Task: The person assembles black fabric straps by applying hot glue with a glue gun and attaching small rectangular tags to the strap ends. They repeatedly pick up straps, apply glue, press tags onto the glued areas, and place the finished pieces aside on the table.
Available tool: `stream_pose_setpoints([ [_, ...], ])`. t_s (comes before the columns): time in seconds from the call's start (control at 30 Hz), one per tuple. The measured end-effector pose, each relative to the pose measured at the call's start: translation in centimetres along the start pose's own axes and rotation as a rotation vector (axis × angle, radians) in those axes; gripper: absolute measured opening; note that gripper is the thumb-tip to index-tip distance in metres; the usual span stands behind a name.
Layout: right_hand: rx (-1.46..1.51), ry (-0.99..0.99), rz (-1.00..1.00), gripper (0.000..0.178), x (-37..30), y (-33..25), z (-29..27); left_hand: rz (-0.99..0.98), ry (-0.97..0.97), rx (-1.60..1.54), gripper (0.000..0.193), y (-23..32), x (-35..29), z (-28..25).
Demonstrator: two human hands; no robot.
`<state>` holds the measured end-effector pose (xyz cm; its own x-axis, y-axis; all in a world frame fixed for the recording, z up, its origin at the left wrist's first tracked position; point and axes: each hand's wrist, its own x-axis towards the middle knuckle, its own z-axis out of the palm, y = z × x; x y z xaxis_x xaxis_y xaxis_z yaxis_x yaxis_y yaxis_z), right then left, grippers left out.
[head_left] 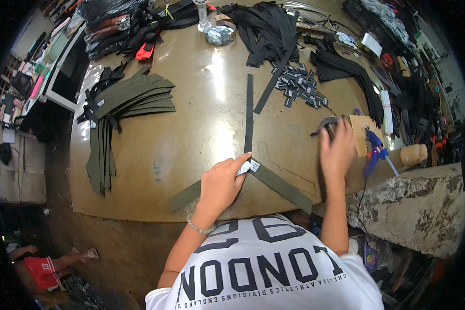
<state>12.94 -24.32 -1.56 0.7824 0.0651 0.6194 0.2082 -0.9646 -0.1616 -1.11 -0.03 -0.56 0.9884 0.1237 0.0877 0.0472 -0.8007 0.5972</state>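
Note:
My left hand (pixel 223 182) rests at the near middle of the table, its index finger and thumb closed on the joint of a Y-shaped strap piece. Two olive green strap arms (pixel 281 185) spread toward me from that joint, and a narrow black strap (pixel 249 113) runs away from it. White labels (pixel 254 165) show beside the fingertips. To the right, my right hand (pixel 338 150) is smeared by motion over a small dark item (pixel 325 125) that I cannot make out. A blue glue gun (pixel 375 153) lies beside it, by a piece of cardboard (pixel 360 132).
At the left lies a stack of olive green straps (pixel 134 95). Black straps (pixel 263 31) and a heap of small black buckles (pixel 299 85) sit at the back. More black straps (pixel 349 70) lie far right. A rough stone block (pixel 408 206) adjoins the table; another person (pixel 39 271) is at lower left.

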Motion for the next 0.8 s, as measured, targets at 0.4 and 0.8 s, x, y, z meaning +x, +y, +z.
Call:
stream_pose_setpoints([
  [0.4,0.561,-0.956,-0.119,0.032,-4.6,-8.5,-8.1,-0.277,0.22,-0.603,0.015,-2.1,0.1,0.2],
  [0.8,0.623,-0.762,0.186,0.04,-4.2,-6.0,-6.5,-0.127,0.139,0.014,0.043,0.9,-0.3,0.0],
])
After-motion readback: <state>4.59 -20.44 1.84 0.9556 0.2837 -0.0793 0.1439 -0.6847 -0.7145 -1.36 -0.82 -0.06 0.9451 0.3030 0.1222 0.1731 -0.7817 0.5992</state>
